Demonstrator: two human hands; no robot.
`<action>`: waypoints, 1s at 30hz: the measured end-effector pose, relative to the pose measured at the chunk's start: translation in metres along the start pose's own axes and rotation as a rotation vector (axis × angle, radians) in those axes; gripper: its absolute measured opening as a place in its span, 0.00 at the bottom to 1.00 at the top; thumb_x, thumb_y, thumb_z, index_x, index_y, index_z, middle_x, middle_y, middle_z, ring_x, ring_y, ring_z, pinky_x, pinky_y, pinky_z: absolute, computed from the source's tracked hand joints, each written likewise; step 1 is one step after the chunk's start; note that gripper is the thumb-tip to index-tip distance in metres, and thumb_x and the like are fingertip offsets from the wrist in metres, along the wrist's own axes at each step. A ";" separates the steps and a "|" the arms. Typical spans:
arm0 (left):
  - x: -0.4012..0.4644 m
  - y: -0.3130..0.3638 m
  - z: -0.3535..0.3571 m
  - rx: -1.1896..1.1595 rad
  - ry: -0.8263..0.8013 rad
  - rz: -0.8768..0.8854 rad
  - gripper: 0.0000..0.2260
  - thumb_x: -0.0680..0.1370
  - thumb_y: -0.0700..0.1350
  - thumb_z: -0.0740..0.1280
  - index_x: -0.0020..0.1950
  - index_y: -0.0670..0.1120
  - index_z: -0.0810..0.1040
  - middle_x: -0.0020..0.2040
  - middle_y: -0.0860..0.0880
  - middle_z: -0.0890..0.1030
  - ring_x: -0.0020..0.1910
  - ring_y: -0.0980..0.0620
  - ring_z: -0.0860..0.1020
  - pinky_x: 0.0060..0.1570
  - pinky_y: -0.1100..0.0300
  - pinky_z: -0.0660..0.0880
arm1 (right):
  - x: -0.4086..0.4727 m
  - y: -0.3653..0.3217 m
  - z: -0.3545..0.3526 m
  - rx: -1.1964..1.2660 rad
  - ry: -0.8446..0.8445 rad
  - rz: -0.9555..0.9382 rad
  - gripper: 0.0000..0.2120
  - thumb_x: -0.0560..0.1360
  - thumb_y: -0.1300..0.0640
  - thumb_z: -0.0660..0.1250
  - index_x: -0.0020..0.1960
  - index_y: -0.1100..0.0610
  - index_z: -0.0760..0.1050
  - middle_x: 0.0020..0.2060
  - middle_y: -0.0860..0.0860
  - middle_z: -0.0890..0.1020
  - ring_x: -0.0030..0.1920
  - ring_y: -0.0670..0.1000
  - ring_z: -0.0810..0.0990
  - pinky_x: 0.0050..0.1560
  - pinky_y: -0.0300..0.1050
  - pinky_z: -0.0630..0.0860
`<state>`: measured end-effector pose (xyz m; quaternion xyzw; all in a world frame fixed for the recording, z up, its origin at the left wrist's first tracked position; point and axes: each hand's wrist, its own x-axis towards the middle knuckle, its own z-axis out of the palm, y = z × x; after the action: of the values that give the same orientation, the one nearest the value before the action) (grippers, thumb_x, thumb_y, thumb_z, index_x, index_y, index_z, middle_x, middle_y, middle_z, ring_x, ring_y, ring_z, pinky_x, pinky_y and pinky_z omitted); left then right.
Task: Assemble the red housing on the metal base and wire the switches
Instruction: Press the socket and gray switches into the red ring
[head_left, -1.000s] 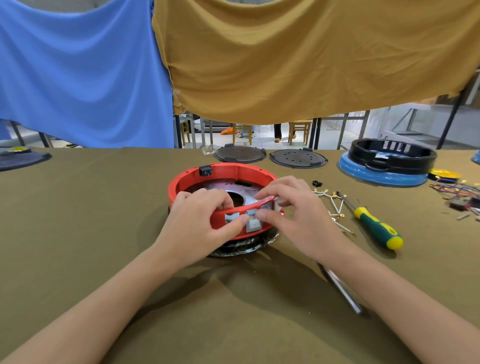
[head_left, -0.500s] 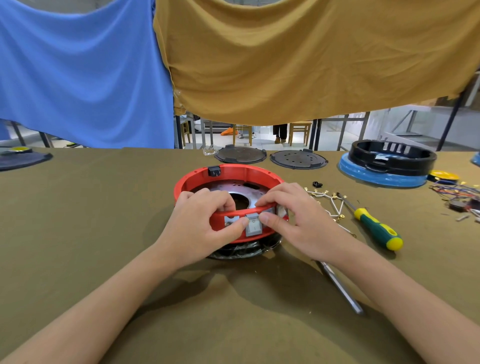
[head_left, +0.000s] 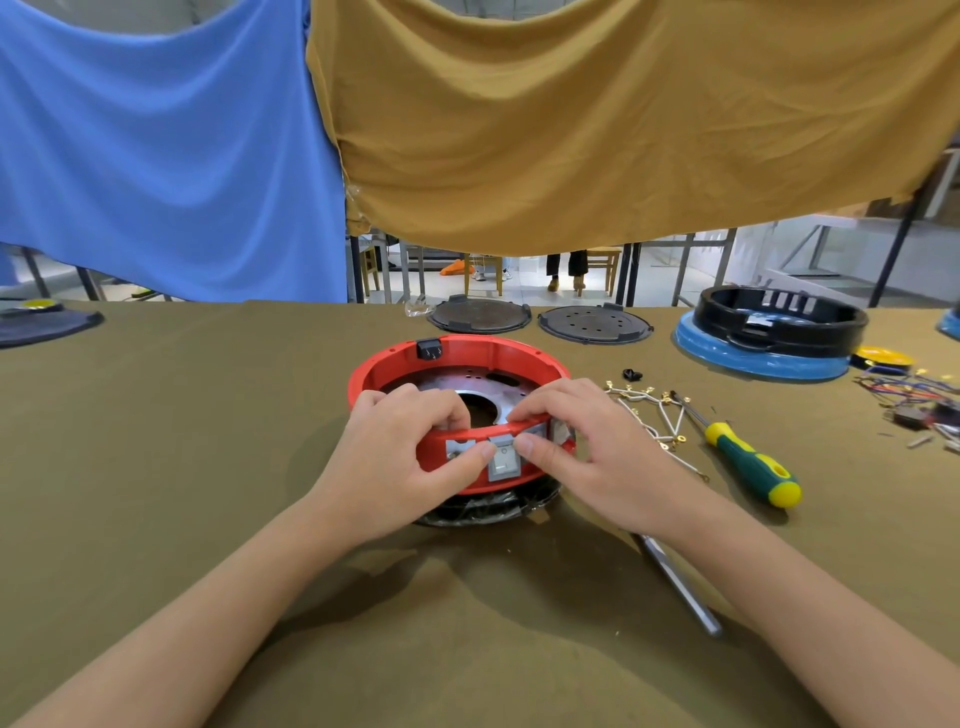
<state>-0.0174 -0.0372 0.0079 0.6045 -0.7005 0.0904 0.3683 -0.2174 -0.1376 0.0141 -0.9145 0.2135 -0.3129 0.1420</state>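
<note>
Red housing (head_left: 462, 358) near wall: your hands cover most of it.
Loose wires (head_left: 914, 400): blurred, cut off at your right edge.

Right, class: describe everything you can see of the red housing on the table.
The red housing is a round, open ring of what looks like moulded plastic, sitting level over a metal base with a central hole. A black socket sits in its far wall; a grey switch sits in its near wall. The left hand and right hand both grip the near rim, thumbs flanking the switch. Something dark lies beneath it.
</note>
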 end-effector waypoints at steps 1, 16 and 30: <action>0.000 0.000 0.000 0.001 -0.001 0.001 0.13 0.74 0.63 0.62 0.41 0.54 0.74 0.35 0.59 0.75 0.40 0.55 0.74 0.51 0.48 0.69 | 0.000 0.000 0.000 -0.002 0.003 0.001 0.10 0.79 0.49 0.66 0.59 0.49 0.77 0.54 0.40 0.77 0.59 0.38 0.70 0.56 0.26 0.65; 0.000 0.000 -0.002 0.009 -0.020 -0.004 0.12 0.74 0.63 0.61 0.42 0.55 0.73 0.36 0.59 0.74 0.40 0.56 0.74 0.52 0.51 0.68 | 0.000 -0.002 0.002 -0.002 0.035 -0.006 0.10 0.79 0.50 0.67 0.58 0.50 0.78 0.52 0.39 0.77 0.58 0.39 0.70 0.56 0.28 0.65; 0.000 0.004 -0.001 0.010 -0.011 -0.044 0.11 0.72 0.61 0.61 0.40 0.55 0.72 0.35 0.59 0.74 0.42 0.55 0.74 0.53 0.51 0.68 | 0.000 -0.004 0.000 0.028 0.025 0.009 0.09 0.78 0.51 0.67 0.57 0.50 0.80 0.51 0.39 0.78 0.57 0.39 0.71 0.53 0.25 0.65</action>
<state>-0.0209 -0.0359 0.0097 0.6220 -0.6886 0.0825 0.3635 -0.2161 -0.1347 0.0160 -0.9075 0.2152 -0.3263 0.1535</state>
